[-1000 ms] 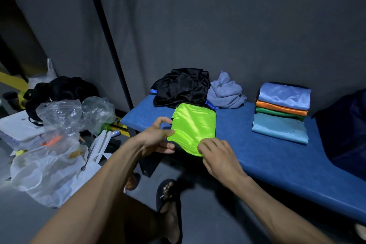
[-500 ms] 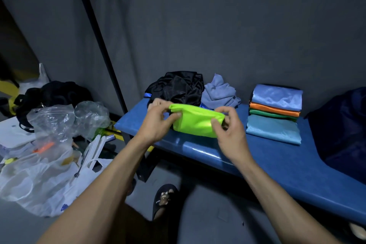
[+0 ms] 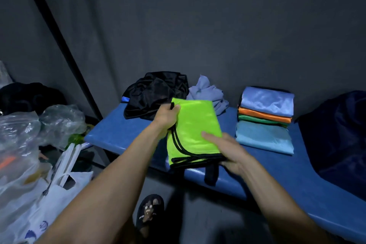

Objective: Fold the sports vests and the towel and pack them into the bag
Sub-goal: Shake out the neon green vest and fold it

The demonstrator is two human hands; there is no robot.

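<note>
The folded green vest (image 3: pixel 193 125) is held just above the counter (image 3: pixel 277 166); the left hand (image 3: pixel 168 115) grips its far corner, the right hand (image 3: pixel 227 150) pinches its near edge. Keep layers squared, then lay it flat on the stack (image 3: pixel 265 119)

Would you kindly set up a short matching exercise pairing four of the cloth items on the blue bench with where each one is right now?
Things:
1. lime-green vest
2. black garment
3. grey-blue cloth
4. light-blue folded vest

Places:
A. top of the folded stack
B. crumpled at the bench's left end by the wall
C. held in both hands
D. bunched between the black heap and the stack

Pairs: 1-C, 2-B, 3-D, 4-A
</note>
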